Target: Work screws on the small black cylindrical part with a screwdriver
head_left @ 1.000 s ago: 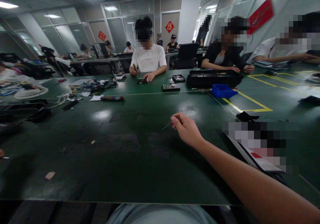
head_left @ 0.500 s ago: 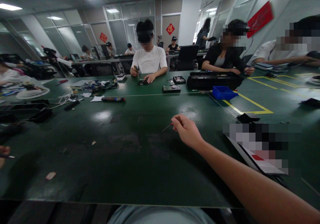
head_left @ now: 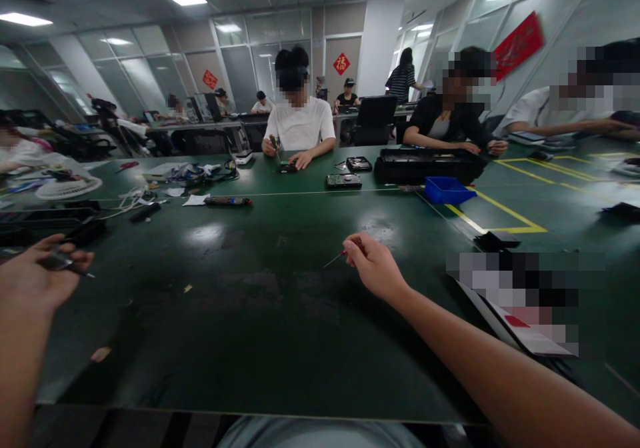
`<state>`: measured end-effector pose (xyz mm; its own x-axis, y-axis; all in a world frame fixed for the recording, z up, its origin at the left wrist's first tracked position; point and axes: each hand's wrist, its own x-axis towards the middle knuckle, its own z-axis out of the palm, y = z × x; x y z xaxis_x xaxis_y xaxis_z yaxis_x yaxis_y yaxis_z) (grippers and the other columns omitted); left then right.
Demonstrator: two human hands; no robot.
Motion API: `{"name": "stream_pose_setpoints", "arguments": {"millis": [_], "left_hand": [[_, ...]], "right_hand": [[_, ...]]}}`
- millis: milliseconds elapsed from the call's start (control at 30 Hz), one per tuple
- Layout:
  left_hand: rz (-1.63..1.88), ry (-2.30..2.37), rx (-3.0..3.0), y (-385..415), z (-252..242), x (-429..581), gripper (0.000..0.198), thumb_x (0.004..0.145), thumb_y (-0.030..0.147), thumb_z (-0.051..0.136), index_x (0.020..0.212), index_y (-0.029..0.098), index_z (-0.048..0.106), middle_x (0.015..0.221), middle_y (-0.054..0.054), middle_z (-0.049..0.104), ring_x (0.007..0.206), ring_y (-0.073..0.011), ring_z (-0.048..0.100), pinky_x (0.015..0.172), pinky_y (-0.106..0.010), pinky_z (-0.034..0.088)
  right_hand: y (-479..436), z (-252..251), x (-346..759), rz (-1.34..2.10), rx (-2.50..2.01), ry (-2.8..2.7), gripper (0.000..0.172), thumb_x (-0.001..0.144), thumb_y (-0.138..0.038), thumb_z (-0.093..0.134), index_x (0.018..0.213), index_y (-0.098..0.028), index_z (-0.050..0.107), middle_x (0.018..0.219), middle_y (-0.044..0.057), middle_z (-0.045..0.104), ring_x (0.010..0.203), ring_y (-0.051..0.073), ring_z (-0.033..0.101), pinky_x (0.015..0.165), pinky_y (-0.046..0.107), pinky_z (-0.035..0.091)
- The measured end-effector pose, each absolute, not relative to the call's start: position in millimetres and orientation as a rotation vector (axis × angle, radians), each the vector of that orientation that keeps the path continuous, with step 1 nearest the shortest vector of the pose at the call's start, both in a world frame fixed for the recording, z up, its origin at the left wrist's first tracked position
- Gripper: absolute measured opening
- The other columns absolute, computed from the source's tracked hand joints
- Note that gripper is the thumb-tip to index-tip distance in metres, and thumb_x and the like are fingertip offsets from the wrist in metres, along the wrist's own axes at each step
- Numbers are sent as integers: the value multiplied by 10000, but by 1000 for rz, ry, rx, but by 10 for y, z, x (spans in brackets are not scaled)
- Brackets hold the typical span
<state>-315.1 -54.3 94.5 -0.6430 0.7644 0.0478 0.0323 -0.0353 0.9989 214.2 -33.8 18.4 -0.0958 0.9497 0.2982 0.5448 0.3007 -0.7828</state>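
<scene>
My right hand [head_left: 375,265] is closed around a small screwdriver [head_left: 333,259] above the middle of the table. Its thin metal shaft points left and slightly down, a bit of red shows at its base, and the fingers hide most of the handle. At the left edge, my left hand [head_left: 43,275] is raised over the table and closed on a dark pen-shaped tool [head_left: 63,261] with a thin metal tip pointing right. The exact kind of that tool I cannot make out. Under both hands spreads the green tabletop [head_left: 240,341].
Ahead lie a hard drive [head_left: 343,181], a dark cylindrical tool [head_left: 227,201], a blue bin [head_left: 449,190] and a long black casing [head_left: 430,163]. A partly blurred-out flat item [head_left: 520,321] lies at right. Cables [head_left: 193,173] and a white fan grille [head_left: 69,187] sit left. Several people work around.
My left hand has come in from the left edge, up and to the right, with the dark pen-shaped tool in it. My right hand and its screwdriver have stayed nearly still.
</scene>
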Motion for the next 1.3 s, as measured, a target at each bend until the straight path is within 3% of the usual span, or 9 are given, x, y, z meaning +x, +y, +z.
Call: {"name": "stream_pose_setpoints", "arguments": {"millis": [133,267,433,533,667,800,933,1133,1300], "left_hand": [[1889,1443,698,-364,987,-2677,126,826,60,403,837,122,512,629,-4,473,636,-113,444,765,-312,439],[1742,1161,797,-223,1053,-1938,179,761,48,458,902,125,536,640,1,451,631,-121,420,771,-307,427],[1380,1057,1003,-133,972,-1045,319,686,78,478,986,113,582,709,-35,507,665,-158,494,658,-281,410],[1156,1009,1211,-144,876,-533,377,659,89,481,1016,112,600,745,-48,550,700,-163,518,668,-290,411],[906,1013,1505,-219,637,34,400,727,115,422,1103,136,557,743,-36,578,699,-175,524,693,-325,406],[657,1122,1947,-344,313,337,433,827,152,402,1247,168,505,869,-50,626,844,-213,578,816,-376,435],[452,1143,2348,-403,90,376,579,766,108,530,1338,144,452,1105,-105,605,1091,-276,536,1002,-458,408],[588,1106,2428,-300,-41,254,418,828,15,467,1213,168,524,1200,-107,586,1124,-243,529,1018,-439,451],[813,1049,2362,-193,-36,148,300,877,69,563,1141,205,606,1191,-70,625,1157,-234,546,1059,-441,433]], "right_hand": [[-344,193,2141,634,-1362,-1763,242,977,-378,452,932,-209,620,718,10,654,671,176,628,638,308,448],[-360,212,2138,638,-1373,-1755,249,981,-386,448,934,-210,618,723,11,651,665,177,622,626,309,444],[-360,202,2150,645,-1359,-1717,247,982,-393,454,941,-211,616,735,10,647,696,181,626,658,317,449],[-342,181,2174,634,-1342,-1695,253,984,-404,453,951,-213,615,741,8,646,706,183,627,666,318,445],[-318,162,2200,595,-1334,-1655,250,982,-410,455,950,-219,612,751,8,647,705,183,623,662,318,437],[-300,145,2204,563,-1341,-1617,235,972,-410,465,956,-219,601,768,16,651,730,193,626,687,324,443],[-282,116,2191,562,-1319,-1588,221,963,-388,468,1012,-211,589,825,30,668,769,196,642,724,330,467],[-307,165,2171,520,-1398,-1668,230,948,-390,494,969,-209,634,782,27,685,717,194,637,670,320,446],[-345,238,2180,476,-1463,-1684,359,950,-480,480,744,-213,601,664,13,647,614,176,589,593,306,391]]}}
